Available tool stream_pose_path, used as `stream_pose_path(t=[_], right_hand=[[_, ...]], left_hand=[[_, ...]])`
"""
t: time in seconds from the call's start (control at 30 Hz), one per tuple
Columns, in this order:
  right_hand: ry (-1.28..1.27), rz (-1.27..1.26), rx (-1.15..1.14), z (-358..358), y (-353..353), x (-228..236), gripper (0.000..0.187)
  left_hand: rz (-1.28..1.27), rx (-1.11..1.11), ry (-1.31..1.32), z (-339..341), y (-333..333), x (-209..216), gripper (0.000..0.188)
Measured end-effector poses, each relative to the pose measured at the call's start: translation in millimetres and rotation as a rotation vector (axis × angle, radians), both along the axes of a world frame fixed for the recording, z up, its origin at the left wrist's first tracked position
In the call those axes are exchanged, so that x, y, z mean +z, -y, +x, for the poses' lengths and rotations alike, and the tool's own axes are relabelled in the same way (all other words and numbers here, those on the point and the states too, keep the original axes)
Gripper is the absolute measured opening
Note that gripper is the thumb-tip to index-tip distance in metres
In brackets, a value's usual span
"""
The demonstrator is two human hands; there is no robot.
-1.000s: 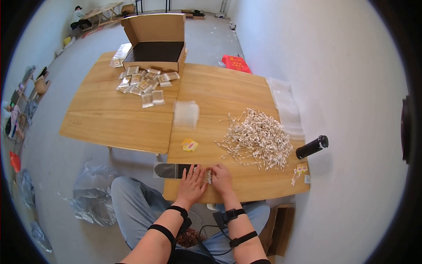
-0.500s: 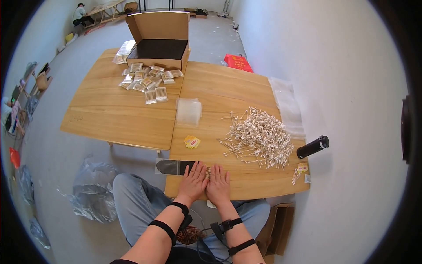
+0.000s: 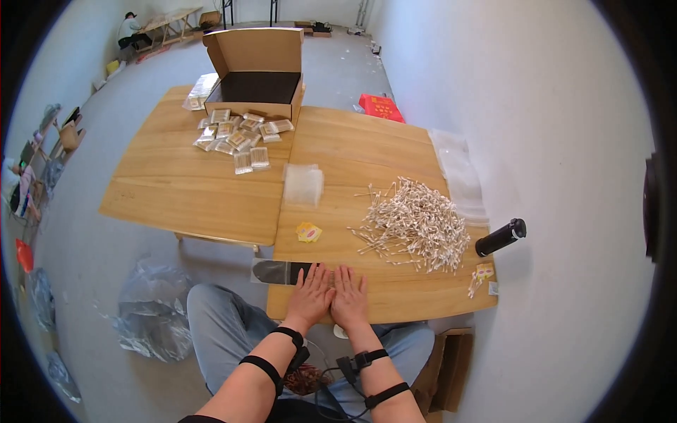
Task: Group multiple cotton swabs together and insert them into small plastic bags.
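My left hand (image 3: 309, 296) and my right hand (image 3: 349, 295) lie side by side at the table's near edge, fingers stretched out and flat. A thin row of cotton swabs (image 3: 331, 279) shows between them, partly hidden under the fingers. Beside my left fingertips, a clear plastic sleeve with a black rounded insert (image 3: 273, 272) sticks out to the left over the edge. A big loose heap of cotton swabs (image 3: 416, 224) lies to the right of the hands. Small yellow-and-white cards (image 3: 308, 232) rest just beyond my left hand.
Flat clear bags (image 3: 303, 185) lie mid-table. Filled swab packets (image 3: 240, 132) are piled before an open cardboard box (image 3: 254, 89). A black bottle (image 3: 501, 237) stands at the right edge, near more cards (image 3: 484, 270) with swabs. Plastic sheeting (image 3: 458, 169) hangs along the right side.
The view has tilted slightly, so the far table and box sit a little lower in the picture. Both hands keep their flat pose over the swabs.
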State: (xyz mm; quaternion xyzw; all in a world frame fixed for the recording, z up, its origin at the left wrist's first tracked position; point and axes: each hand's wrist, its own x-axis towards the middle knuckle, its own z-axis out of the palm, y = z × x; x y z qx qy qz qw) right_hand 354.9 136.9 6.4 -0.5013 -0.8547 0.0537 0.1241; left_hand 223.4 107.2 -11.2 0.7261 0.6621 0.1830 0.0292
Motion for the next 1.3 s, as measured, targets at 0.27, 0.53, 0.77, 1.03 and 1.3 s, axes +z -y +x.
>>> stream_pose_path(t=[0.27,0.53,0.77,1.03,1.3], right_hand=[[0.024,-0.018,0.038,6.7,-7.3,1.1,0.055],[-0.478,0.136,-0.099,18.1,-7.1,-9.6,0.029],[-0.658,0.116,-0.143,17.0,-6.3,-2.3,0.017],[-0.672,0.115,-0.148,16.6,-6.7,-3.2,0.018],[-0.653,0.128,-0.146,17.2,-6.7,-2.9,0.016]], left_hand=[[-0.025,-0.014,0.061,1.4,-0.5,0.6,0.059],[-0.014,0.013,-0.009,-0.1,-1.2,1.1,0.053],[-0.029,0.017,-0.011,0.4,-0.8,0.5,0.055],[-0.049,0.007,-0.033,0.0,-1.4,5.2,0.056],[-0.032,0.010,-0.038,0.7,-0.9,1.0,0.055]])
